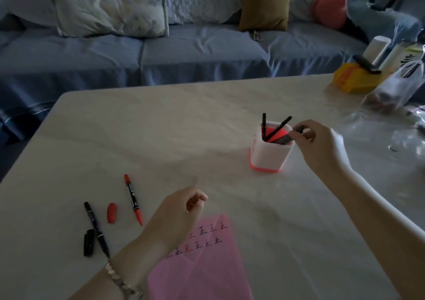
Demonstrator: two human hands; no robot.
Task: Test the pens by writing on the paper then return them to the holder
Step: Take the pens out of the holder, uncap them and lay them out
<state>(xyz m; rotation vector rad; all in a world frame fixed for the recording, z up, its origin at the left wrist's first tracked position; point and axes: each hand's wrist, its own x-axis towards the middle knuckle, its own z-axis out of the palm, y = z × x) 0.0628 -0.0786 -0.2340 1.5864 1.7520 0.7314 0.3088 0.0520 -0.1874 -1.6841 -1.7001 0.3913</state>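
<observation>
Right hand [318,142] is at the holder's [271,152] near rim, thumb and fingertips pinched on the top end of a dark pen [288,137] whose lower part already sits inside the cup. That pen leans from the hand down and leftward into the holder; two more black pens [271,129] stand tilted in there, fanned apart. Left hand [177,217] hangs loosely curled and empty over the top edge of the pink paper [207,267], which bears two rows of test marks.

My guess is that the next move turns on the two uncapped markers lying on the counter [161,138], left of the left hand and well apart from the right. The red marker [133,199] and black marker [96,229] both lie with their long axes running roughly away from the person, tips toward the near edge. A red cap [112,212] lies between them; a black cap [88,242] lies just beside the black marker. The left hand is clearly the nearer one.
</observation>
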